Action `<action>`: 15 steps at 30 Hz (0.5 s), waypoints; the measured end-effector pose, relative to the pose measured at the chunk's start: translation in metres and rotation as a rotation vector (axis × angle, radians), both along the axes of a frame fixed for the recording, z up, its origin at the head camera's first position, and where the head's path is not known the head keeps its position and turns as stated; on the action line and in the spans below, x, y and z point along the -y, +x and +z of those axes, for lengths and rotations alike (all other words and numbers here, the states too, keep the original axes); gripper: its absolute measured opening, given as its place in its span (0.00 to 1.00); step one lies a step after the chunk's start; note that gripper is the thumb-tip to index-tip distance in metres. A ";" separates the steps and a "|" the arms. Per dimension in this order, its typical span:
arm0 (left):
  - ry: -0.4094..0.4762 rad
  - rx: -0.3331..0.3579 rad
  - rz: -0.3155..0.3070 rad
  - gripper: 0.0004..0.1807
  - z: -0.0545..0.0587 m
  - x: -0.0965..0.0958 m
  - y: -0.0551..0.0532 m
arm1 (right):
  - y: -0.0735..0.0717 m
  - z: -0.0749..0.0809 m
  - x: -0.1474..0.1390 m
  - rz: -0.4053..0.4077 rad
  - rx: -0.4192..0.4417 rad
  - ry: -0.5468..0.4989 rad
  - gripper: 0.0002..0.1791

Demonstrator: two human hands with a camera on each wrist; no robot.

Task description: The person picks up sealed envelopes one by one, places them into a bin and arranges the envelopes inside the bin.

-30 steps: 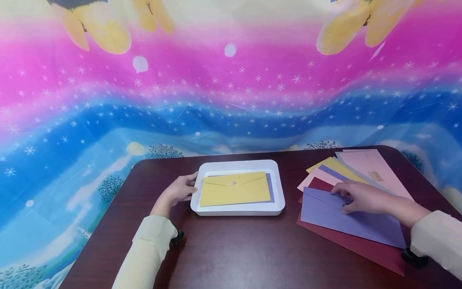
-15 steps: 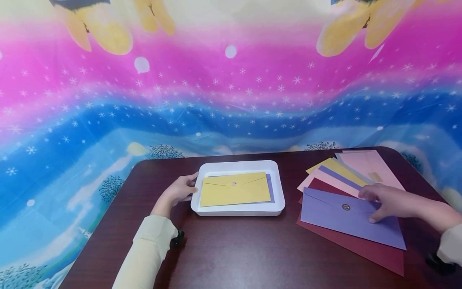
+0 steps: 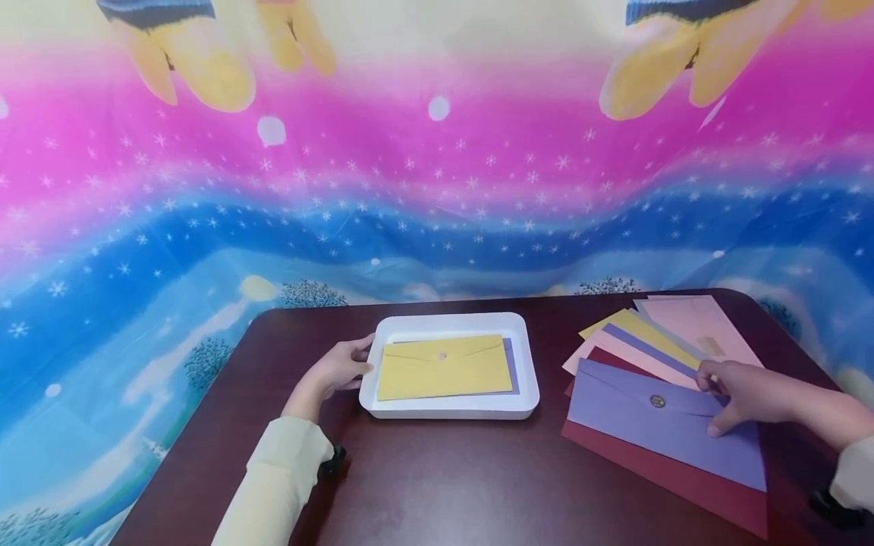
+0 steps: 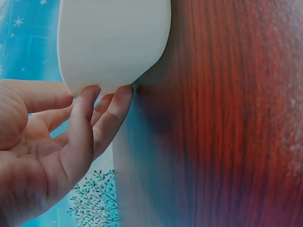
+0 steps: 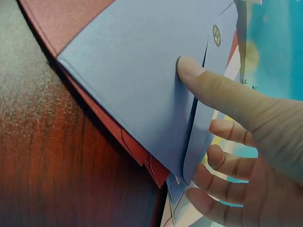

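My left hand (image 3: 339,367) holds the left end of a white tray (image 3: 452,324), its fingertips against the end wall in the left wrist view. Inside the tray lie a yellow envelope (image 3: 444,375) and, mostly hidden beneath it, a purple one. On the right, my right hand (image 3: 747,394) pinches a purple envelope (image 3: 635,425) near its far right edge. The thumb lies on the envelope's face, and the other fingers curl at the flap edge (image 5: 201,137). A round dark seal (image 3: 658,401) marks the flap.
Under the purple envelope sits a larger dark red envelope (image 3: 737,504). Behind it fan out a pink envelope (image 3: 690,315), a yellow envelope (image 3: 638,331) and several more, overlapping. The dark wood table (image 3: 444,485) ends at a patterned cloth backdrop (image 3: 437,189).
My right hand has slid right, off the middle of the purple envelope to its far edge, uncovering the seal. The left hand stays on the tray. The head view has tilted slightly upward.
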State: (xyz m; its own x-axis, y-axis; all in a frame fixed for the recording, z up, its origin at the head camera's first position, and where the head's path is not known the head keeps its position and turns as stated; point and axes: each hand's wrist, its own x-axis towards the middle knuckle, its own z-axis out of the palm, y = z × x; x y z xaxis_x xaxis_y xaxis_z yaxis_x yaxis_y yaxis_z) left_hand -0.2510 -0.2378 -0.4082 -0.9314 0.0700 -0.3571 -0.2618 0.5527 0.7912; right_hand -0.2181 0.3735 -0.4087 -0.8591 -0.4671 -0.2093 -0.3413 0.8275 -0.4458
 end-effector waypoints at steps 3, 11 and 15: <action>-0.027 -0.001 -0.005 0.39 -0.002 0.000 0.003 | 0.000 -0.004 0.001 0.019 -0.023 0.000 0.30; -0.070 -0.014 -0.024 0.38 -0.003 -0.001 0.004 | -0.004 0.000 -0.002 -0.023 0.066 -0.024 0.22; -0.071 -0.020 -0.030 0.38 -0.002 0.000 0.003 | -0.005 0.004 -0.003 -0.042 0.208 -0.162 0.17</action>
